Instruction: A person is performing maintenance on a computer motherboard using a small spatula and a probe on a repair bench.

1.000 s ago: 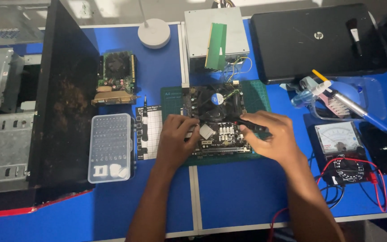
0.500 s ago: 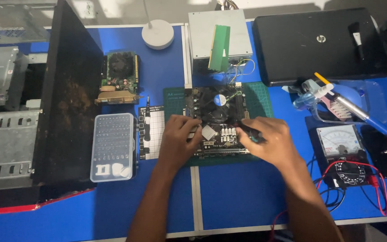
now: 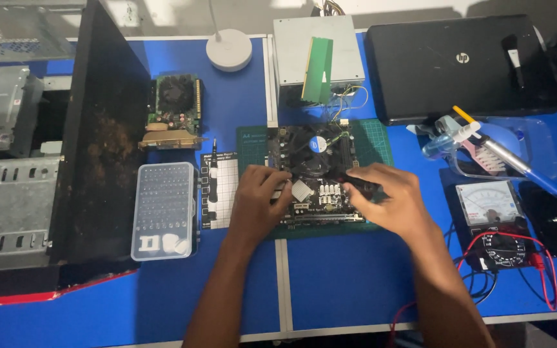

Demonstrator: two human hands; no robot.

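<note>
A dark motherboard (image 3: 317, 174) with a round cooler fan (image 3: 315, 147) lies on a green cutting mat (image 3: 378, 138) on the blue table. My left hand (image 3: 259, 201) rests on the board's left edge, its curled fingers holding it near a silver heatsink (image 3: 303, 190). My right hand (image 3: 391, 201) is over the board's right side. Its fingers pinch a small dark object (image 3: 354, 185); I cannot tell what it is.
An open grey computer case (image 3: 14, 193) and its black side panel (image 3: 101, 148) fill the left. Around the mat lie a graphics card (image 3: 175, 109), a clear bit case (image 3: 164, 209), a power supply (image 3: 291, 58), a closed black laptop (image 3: 459, 64), a soldering iron (image 3: 510, 161) and a multimeter (image 3: 494, 219).
My right hand's fingers, spread over the board a second ago, have drawn together on the dark object. My left hand has stayed on the board's left edge.
</note>
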